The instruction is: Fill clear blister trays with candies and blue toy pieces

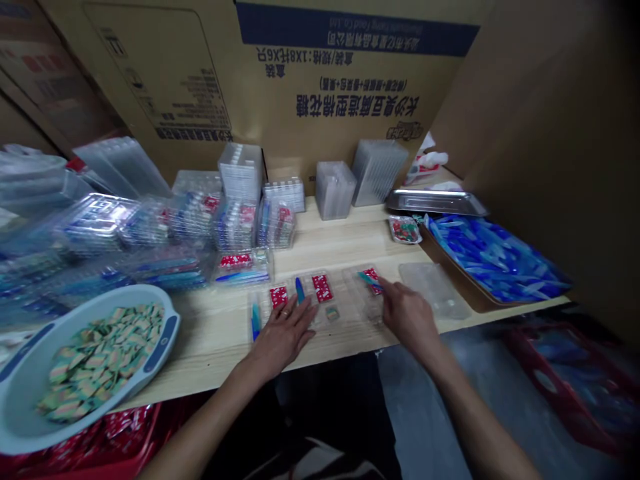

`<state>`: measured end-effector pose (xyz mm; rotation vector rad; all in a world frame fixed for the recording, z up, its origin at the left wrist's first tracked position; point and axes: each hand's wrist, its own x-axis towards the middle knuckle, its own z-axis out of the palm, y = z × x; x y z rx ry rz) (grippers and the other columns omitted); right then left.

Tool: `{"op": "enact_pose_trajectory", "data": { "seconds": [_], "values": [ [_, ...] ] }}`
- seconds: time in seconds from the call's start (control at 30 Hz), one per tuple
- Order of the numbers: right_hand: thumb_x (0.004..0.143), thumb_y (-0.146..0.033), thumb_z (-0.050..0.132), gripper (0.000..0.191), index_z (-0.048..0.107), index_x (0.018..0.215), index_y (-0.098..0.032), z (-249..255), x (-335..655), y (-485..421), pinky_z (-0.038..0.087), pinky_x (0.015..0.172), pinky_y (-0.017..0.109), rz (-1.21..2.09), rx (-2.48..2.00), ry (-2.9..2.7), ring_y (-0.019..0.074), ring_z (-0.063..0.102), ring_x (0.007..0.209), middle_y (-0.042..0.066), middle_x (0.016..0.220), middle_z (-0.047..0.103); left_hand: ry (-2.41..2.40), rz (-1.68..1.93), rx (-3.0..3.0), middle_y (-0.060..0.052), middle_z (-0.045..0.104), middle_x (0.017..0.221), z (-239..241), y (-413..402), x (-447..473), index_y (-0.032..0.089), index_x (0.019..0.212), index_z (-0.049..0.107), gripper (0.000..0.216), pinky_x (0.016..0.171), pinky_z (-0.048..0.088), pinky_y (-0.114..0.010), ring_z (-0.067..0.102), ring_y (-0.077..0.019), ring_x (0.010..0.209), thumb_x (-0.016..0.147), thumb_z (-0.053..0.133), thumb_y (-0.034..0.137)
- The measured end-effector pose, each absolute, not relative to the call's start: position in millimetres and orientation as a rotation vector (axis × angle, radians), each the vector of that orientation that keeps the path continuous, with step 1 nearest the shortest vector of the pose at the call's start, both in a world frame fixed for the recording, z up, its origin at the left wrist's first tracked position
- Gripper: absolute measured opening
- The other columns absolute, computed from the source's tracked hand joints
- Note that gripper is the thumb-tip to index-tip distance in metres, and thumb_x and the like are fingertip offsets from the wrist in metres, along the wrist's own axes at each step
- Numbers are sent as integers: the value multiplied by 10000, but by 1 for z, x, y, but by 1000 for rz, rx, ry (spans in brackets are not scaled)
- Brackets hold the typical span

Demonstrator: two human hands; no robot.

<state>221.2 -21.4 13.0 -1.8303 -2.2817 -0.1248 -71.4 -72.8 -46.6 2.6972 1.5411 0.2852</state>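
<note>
My left hand (284, 331) lies flat with fingers spread on a row of clear plastic trays (345, 303) at the front of the wooden table (225, 333). The trays hold red packets (323, 287) and blue sticks (299, 289). My right hand (406, 312) rests on the right tray, its fingers pinched round a teal stick (369, 281) beside another red packet (373, 275). An empty clear tray (434, 288) lies just right of that hand.
A pale blue basin (30, 373) of green and tan packets sits front left. Stacks of filled clear packs (150, 233) crowd the left. A box of blue sticks (493, 257) and a metal tray (435, 201) are on the right. Cardboard walls stand behind.
</note>
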Motion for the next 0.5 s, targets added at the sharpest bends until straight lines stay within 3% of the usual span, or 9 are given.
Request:
{"op": "enact_pose_trajectory", "data": {
  "seconds": [0.2,0.37,0.5],
  "values": [
    [943,-87,406,468,542,1391,-104,-12,191,-32,489,797,398,-160,-1855,-2332,287,651,901,144,970,681,1538,341,2682,-71,383,1600,-50,-74,-72,274,1529,422,534,1184,351,-507,315,-323,1496,1015,517,380],
    [972,-227,459,340,624,1254,-133,-19,186,-38,491,793,437,-226,-1869,-2333,341,591,999,200,1090,631,1534,399,2666,-87,395,1593,-51,-75,-71,274,1512,449,514,1192,332,-509,316,-317,1498,1012,521,368],
    [996,-276,424,463,486,1428,-121,-28,189,-46,488,863,506,-318,-1789,-2315,382,527,1152,242,1337,540,1497,400,2589,-105,368,1605,-43,-75,-73,243,1550,379,582,1209,290,-526,292,-322,1506,1011,511,415]
  ]
}}
